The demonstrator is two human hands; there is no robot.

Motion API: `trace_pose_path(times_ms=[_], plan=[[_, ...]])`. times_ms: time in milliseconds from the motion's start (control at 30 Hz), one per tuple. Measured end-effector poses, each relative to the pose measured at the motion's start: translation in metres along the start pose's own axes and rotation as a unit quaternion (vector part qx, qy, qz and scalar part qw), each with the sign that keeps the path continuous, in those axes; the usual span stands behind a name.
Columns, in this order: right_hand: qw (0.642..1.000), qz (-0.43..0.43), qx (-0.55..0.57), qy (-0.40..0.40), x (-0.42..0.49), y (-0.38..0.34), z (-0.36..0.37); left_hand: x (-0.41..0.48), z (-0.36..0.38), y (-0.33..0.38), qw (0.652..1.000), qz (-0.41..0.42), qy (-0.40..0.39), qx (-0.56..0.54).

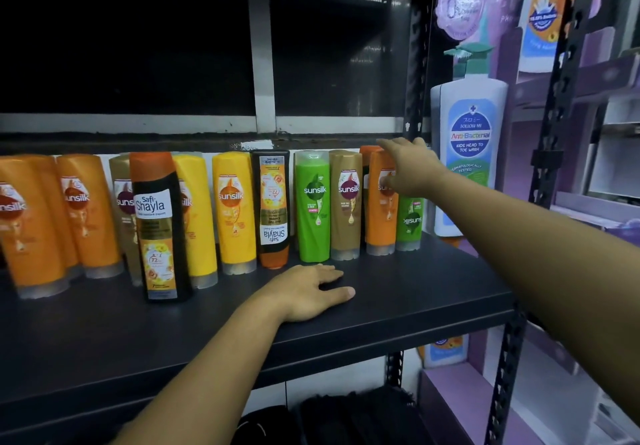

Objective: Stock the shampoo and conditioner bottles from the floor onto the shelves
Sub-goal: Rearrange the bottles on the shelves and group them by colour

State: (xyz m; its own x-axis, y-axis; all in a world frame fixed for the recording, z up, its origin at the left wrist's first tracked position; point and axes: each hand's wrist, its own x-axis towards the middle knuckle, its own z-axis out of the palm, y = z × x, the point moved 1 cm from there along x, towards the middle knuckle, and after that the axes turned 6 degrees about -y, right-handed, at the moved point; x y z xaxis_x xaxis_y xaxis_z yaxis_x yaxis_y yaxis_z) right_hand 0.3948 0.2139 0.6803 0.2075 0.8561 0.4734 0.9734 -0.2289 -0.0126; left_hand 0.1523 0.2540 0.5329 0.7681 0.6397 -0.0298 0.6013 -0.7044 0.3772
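The left hand is laid flat and open on the shelf, nothing held; the right hand is stretched with straight fingers at the orange bottle at the row's right end, and no grip is seen; if it is nudged, the neighbouring bottles could be toppled, since the row is packed close.

1. A dark, matte shelf board spans the view in dim light.
2. Behind and above it is a black back panel crossed by pale rails.
3. At its right end stands a black slotted upright.
4. To its right, a purple display stand sits in brighter light.
5. Below it lie dark shapes too dim to make out.
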Motion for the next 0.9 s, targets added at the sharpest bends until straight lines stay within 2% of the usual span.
trace_pose_path(times_ms=[167,267,367,467,633,833,900], plan=[[0.998,-0.008,-0.068,0.008,-0.005,-0.004,-0.011,0.000,-0.001,0.000,1.000,0.003,0.005,-0.010],[0.998,-0.020,-0.057,-0.014,-0.011,-0.004,-0.019,-0.001,-0.001,0.001,1.000,0.001,0.010,-0.012],[0.996,-0.032,0.062,-0.047,-0.021,-0.011,-0.027,-0.003,-0.001,0.001,1.000,-0.001,0.016,-0.017],[0.986,-0.035,0.159,-0.038,-0.033,-0.023,-0.031,-0.004,-0.001,0.000,0.999,-0.005,0.034,-0.026],[0.938,-0.048,0.342,-0.006,-0.053,-0.040,-0.027,-0.010,-0.003,-0.002,0.991,0.011,0.089,-0.099],[0.894,-0.058,0.442,0.051,-0.074,-0.059,-0.002,-0.015,-0.004,-0.001,0.978,0.031,0.103,-0.176],[0.874,-0.046,0.483,0.022,-0.084,-0.058,0.015,-0.015,-0.005,0.000,0.977,0.035,0.106,-0.182]])
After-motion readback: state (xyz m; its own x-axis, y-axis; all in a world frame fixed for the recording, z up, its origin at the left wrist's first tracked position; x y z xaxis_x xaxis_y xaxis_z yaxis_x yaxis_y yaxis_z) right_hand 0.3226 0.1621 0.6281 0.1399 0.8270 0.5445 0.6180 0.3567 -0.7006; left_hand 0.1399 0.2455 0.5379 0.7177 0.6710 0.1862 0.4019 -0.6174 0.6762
